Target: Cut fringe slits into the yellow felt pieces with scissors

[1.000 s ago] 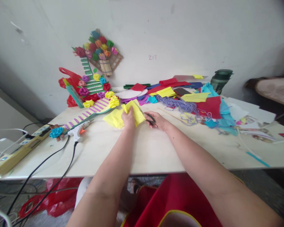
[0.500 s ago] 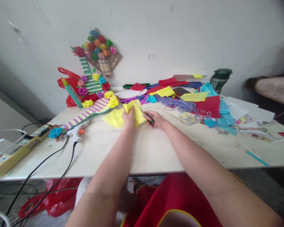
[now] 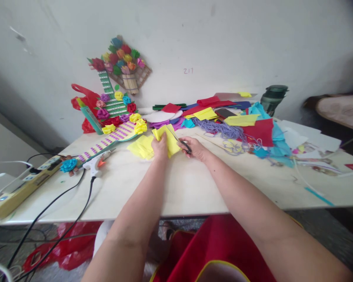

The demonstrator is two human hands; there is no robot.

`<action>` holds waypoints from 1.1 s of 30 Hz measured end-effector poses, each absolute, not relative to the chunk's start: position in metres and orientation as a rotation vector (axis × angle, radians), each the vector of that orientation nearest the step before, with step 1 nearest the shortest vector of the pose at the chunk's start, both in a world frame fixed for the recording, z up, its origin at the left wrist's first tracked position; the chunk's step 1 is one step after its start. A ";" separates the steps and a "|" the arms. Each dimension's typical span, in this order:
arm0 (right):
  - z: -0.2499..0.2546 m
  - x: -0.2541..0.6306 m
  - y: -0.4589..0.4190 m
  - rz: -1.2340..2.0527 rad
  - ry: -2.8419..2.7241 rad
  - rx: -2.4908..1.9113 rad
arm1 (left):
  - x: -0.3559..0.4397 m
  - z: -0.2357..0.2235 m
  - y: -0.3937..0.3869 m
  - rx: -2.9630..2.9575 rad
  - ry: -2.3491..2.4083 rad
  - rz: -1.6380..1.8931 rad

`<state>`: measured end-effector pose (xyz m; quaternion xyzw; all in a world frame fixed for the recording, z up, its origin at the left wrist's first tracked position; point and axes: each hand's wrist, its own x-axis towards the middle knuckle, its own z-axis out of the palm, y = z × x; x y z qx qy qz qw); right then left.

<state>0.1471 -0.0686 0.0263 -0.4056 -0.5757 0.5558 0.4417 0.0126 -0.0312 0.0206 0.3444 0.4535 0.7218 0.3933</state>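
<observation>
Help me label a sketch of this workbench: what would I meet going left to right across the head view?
Yellow power strip → white glue gun → left hand holding yellow paper → right hand holding scissors → green bottle → narrow blue strip.

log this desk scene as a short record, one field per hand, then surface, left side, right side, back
left hand: gripping yellow sheet
right hand: holding scissors, blades at the yellow sheet
surface: pale table
left side: white glue gun, yellow power strip
right side: purple yarn, dark green bottle
back: flower bouquet decoration at the wall
</observation>
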 end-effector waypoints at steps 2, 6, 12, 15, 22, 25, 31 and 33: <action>0.025 0.147 -0.067 1.354 -1.442 -1.000 | 0.012 0.021 -0.032 0.862 1.151 1.828; 0.024 0.146 -0.066 1.322 -1.453 -1.019 | 0.011 0.017 -0.028 0.848 1.133 1.819; 0.029 0.145 -0.072 1.423 -1.430 -1.040 | 0.011 0.020 -0.033 0.797 1.055 1.806; 0.033 0.146 -0.075 1.443 -1.434 -1.053 | 0.012 0.024 -0.038 0.787 1.010 1.786; 0.031 0.149 -0.073 1.416 -1.431 -1.044 | 0.014 0.021 -0.037 0.812 0.923 1.728; 0.029 0.150 -0.072 1.402 -1.430 -1.020 | 0.013 0.020 -0.036 0.810 0.904 1.703; 0.029 0.150 -0.072 1.409 -1.445 -1.020 | 0.014 0.022 -0.040 0.787 0.845 1.681; 0.029 0.150 -0.072 1.414 -1.447 -1.022 | 0.015 0.023 -0.042 0.780 0.851 1.674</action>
